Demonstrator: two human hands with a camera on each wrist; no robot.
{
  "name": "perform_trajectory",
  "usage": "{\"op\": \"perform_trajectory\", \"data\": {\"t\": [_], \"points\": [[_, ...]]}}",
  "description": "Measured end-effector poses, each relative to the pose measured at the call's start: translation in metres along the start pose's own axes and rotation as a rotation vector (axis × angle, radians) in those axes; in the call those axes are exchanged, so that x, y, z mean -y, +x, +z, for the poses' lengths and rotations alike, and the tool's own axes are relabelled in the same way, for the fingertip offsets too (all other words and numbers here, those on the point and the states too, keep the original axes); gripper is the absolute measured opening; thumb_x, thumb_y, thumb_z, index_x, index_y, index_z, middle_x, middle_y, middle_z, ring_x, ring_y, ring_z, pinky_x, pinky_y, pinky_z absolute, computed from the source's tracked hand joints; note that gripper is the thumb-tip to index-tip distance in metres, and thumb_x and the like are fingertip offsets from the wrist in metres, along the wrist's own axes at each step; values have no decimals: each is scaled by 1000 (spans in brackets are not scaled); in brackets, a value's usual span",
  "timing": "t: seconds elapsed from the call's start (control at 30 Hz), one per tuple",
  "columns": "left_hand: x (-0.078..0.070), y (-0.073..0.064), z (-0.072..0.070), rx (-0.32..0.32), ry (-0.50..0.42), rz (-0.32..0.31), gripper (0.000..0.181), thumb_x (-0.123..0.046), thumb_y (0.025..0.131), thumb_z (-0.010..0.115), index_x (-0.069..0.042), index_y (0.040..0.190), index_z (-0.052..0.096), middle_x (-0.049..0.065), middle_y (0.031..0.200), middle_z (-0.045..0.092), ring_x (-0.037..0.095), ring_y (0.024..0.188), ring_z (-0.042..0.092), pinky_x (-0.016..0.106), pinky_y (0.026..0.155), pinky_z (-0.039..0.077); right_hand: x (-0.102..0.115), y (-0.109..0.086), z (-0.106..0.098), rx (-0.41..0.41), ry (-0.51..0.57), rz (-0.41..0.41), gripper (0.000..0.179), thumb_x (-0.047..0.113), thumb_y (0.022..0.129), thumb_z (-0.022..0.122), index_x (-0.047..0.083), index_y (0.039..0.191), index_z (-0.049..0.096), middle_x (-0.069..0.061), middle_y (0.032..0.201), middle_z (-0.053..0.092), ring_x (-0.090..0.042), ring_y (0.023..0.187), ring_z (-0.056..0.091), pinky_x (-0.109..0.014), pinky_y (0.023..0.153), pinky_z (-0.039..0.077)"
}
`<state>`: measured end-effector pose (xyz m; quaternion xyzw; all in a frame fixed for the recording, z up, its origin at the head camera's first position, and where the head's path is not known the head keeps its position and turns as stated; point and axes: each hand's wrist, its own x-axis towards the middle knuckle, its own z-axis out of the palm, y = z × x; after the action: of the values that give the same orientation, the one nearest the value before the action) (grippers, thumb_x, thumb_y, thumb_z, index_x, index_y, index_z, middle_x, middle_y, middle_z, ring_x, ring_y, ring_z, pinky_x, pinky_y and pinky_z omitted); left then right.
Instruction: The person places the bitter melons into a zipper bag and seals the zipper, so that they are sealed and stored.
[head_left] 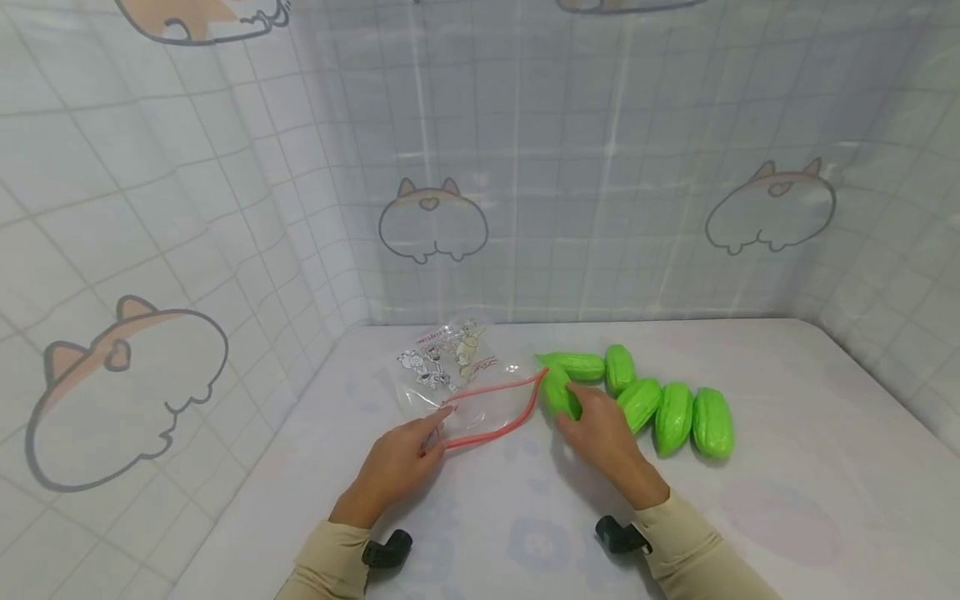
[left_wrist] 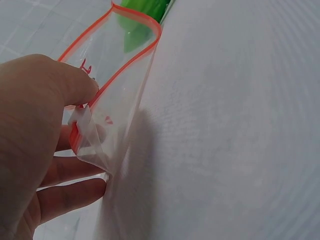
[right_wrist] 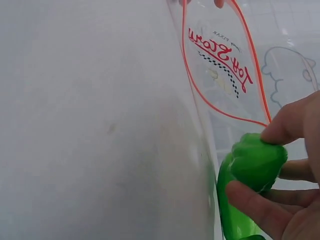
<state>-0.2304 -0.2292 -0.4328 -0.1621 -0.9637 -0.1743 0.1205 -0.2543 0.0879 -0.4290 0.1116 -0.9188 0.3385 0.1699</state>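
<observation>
A clear zip bag with a red rim and cartoon print lies on the table, its mouth spread wide. My left hand pinches the rim at the near left corner, beside a white slider seen in the left wrist view. With thumb and fingers, my right hand grips a bright green ridged gourd right at the bag's right corner. In the right wrist view the lobed end of this gourd shows between thumb and fingers, overlapping another green gourd.
Behind the held gourd lies another gourd. Several more, including one gourd at the far right, lie right of my right hand. Around the white table hangs a grid-patterned curtain at the back and sides.
</observation>
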Motion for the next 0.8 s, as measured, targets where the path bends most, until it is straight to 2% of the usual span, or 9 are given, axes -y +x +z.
{"op": "perform_trajectory", "data": {"t": [0.1, 0.27, 0.5, 0.63, 0.8], "points": [[0, -1, 0, 0, 9, 8, 54, -30, 92, 71, -26, 144, 57, -8, 95, 68, 11, 77, 52, 35, 75, 51, -1, -1, 0, -10, 40, 39, 50, 16, 85, 73, -2, 131, 63, -14, 114, 69, -22, 89, 58, -41, 80, 51], [0, 0, -1, 8, 12, 13, 55, -30, 92, 71, -26, 145, 57, -9, 87, 63, 12, 75, 52, 34, 74, 50, -1, -5, -5, -7, 149, 117, 52, 20, 86, 72, 4, 134, 63, -13, 121, 67, -20, 88, 62, -38, 77, 52], [0, 1, -1, -9, 18, 28, 55, -31, 92, 71, -26, 145, 56, -5, 98, 68, 13, 81, 54, 40, 85, 54, -4, -9, -11, 2, 343, 242, 48, 22, 90, 70, 8, 136, 61, -13, 125, 66, -29, 101, 67, -42, 84, 53], [0, 1, 0, -15, 24, 35, 54, -31, 92, 70, -26, 144, 57, -4, 102, 70, 12, 81, 55, 41, 86, 54, -4, -11, -14, 13, 388, 273, 48, 21, 91, 70, 8, 136, 60, -16, 127, 64, -32, 104, 66, -40, 82, 54], [2, 0, 1, -32, 24, 50, 56, -29, 92, 70, -23, 146, 56, -6, 87, 65, 12, 76, 54, 38, 79, 54, -4, -12, -14, 19, 419, 280, 48, 20, 91, 70, 7, 136, 60, -18, 127, 64, -33, 103, 66, -35, 77, 55]]}}
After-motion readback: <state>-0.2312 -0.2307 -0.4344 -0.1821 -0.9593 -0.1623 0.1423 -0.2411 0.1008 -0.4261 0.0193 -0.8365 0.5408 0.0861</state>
